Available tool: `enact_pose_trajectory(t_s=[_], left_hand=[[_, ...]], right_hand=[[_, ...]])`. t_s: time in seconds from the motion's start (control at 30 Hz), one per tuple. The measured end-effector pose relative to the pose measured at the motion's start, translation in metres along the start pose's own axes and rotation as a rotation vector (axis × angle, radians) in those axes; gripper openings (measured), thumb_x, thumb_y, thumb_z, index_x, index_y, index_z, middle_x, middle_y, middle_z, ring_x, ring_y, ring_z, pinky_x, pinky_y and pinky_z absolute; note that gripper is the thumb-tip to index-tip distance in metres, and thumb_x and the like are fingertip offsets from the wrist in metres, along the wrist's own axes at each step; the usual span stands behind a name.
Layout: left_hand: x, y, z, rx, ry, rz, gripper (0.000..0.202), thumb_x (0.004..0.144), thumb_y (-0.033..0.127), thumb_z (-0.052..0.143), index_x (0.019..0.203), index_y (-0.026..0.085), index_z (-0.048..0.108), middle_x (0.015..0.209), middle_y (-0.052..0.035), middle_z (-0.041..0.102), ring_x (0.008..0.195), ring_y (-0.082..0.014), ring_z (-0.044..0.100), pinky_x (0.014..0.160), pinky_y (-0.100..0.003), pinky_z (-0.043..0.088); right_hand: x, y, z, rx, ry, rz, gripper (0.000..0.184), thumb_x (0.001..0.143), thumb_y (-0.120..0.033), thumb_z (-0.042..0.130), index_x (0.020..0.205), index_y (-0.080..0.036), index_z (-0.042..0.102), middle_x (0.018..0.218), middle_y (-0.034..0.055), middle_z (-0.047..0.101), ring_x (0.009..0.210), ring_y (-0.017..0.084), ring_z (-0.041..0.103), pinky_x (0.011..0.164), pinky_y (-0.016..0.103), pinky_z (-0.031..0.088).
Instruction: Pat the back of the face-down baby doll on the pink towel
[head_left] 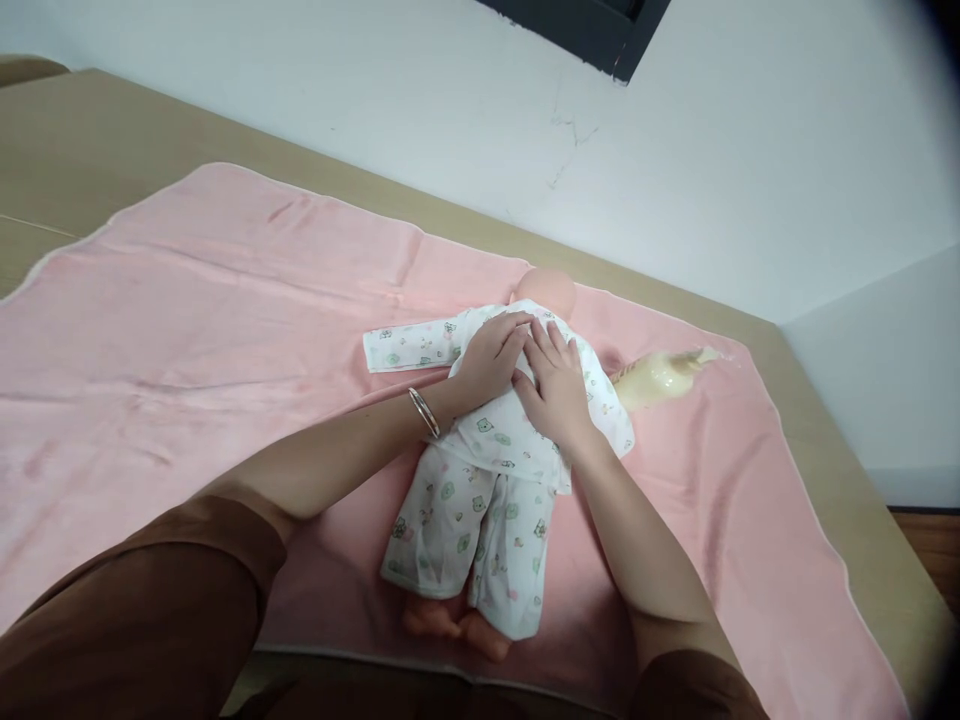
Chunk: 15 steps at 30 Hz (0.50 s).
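A baby doll (pixel 480 500) in white printed pyjamas lies on a pink blanket (pixel 187 330), its head (pixel 546 290) pointing towards the wall. My left hand (pixel 491 355) rests on the doll's chest with its fingers curled onto the shirt. My right hand (pixel 555 385) lies beside it, fingers flat and together on the shirt. A silver bangle (pixel 424 412) is on my left wrist. The doll's left sleeve (pixel 409 345) stretches out sideways. A baby bottle (pixel 660 375) lies just right of the doll.
The blanket covers most of a tan table (pixel 832 450) that stands against a white wall (pixel 750 150). A dark frame (pixel 592 30) hangs at the top. The table's right edge drops to a wooden floor (pixel 934 545).
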<state>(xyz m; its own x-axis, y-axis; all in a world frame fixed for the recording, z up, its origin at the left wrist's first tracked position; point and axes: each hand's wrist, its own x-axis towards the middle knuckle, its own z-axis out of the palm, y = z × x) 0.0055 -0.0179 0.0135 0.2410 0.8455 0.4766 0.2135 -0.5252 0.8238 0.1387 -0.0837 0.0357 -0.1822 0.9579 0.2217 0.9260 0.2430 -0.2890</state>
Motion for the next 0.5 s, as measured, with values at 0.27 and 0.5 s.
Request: enact_pose_trajectory(t_s=[0.27, 0.5], left_hand=[[-0.001, -0.002, 0.0, 0.001, 0.018, -0.016, 0.036, 0.101, 0.03, 0.035, 0.117, 0.019, 0.066, 0.127, -0.007, 0.069, 0.124, -0.0193, 0.061, 0.113, -0.038, 0.046], [0.0, -0.002, 0.001, -0.026, 0.028, -0.009, 0.034, 0.101, 0.031, 0.037, 0.117, 0.019, 0.065, 0.125, -0.0075, 0.071, 0.121, -0.0185, 0.063, 0.11, -0.036, 0.048]], right_hand=[[-0.022, -0.037, 0.012, -0.096, 0.056, 0.097, 0.061, 0.097, -0.029, 0.036, 0.155, -0.014, 0.035, 0.166, 0.0132, 0.027, 0.156, 0.041, 0.011, 0.121, 0.072, 0.015], [-0.001, -0.002, -0.001, -0.013, -0.045, -0.021, 0.057, 0.098, -0.039, 0.042, 0.154, -0.029, 0.037, 0.166, 0.003, 0.03, 0.156, 0.036, 0.015, 0.122, 0.071, 0.008]])
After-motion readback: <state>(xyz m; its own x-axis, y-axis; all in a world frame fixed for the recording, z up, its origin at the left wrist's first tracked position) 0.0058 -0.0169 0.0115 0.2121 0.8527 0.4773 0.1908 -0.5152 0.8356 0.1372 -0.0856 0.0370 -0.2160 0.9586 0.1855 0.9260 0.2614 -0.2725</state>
